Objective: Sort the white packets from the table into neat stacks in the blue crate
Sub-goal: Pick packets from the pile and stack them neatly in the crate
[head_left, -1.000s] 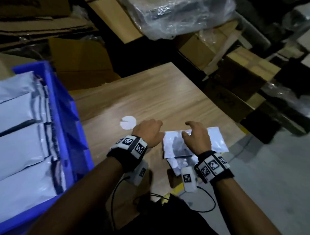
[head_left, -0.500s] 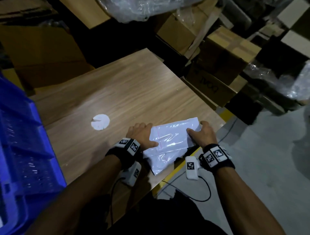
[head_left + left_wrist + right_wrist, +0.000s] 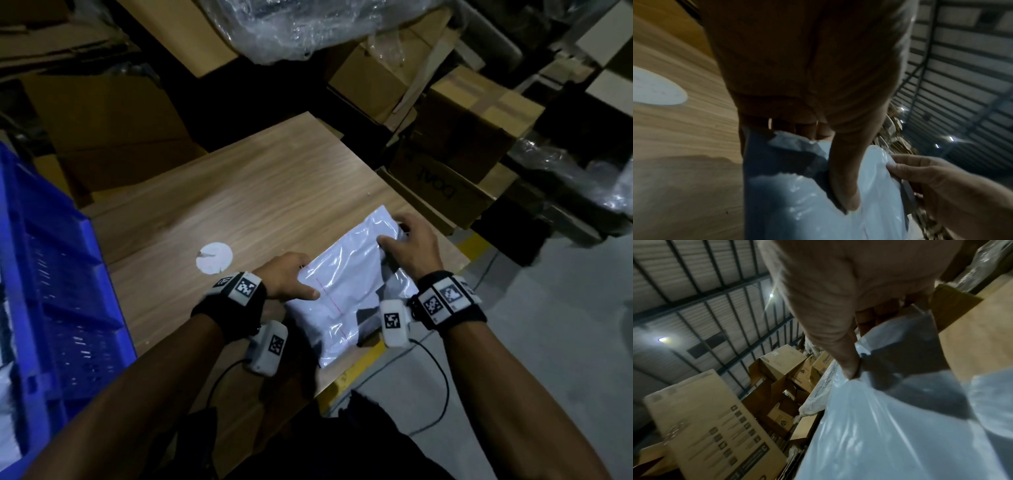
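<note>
A: Now that the white packets (image 3: 346,291) have been squared up at the table's (image 3: 239,205) near right corner, are they held?

B: Yes. The left hand (image 3: 287,277) pinches the left edge, the right hand (image 3: 411,250) grips the far right corner.

A: A moment ago they lay flatter, fanned apart.

B: Probably ready to lift toward the blue crate (image 3: 51,274), well left.

Premises present as a warehouse: stacked cardboard cartons (image 3: 479,113), corrugated metal roof (image 3: 694,288) on steel trusses, bare concrete floor (image 3: 548,342).
</note>
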### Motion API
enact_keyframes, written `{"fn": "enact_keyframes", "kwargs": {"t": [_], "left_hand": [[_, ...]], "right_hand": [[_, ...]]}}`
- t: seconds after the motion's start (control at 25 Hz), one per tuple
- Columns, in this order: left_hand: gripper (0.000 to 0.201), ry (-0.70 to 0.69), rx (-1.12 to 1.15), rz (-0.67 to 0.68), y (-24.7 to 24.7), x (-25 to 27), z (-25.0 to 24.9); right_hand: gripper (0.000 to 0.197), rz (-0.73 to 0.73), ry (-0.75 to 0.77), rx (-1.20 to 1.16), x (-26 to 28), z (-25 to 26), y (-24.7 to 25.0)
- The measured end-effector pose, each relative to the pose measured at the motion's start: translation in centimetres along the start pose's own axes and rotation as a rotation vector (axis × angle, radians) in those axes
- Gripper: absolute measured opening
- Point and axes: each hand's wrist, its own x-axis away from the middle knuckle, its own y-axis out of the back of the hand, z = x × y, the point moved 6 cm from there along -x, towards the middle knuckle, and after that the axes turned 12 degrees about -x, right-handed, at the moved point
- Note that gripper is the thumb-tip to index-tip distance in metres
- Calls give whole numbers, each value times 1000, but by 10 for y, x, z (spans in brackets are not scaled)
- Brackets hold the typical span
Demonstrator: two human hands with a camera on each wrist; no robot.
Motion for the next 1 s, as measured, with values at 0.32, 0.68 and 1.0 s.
{"fn": "enact_keyframes", "kwargs": {"t": [0.32,0.68,1.0], "left_hand": [[24,91,785,-338,29,42,27],[57,92,1018,-466,39,79,53],[60,255,773,-728,70,104,70]], "right_hand": [[79,68,-94,-280,3,35,-52],[30,444,-176,-759,36,79,-127],[19,355,186,-459,51,114,-139]]}}
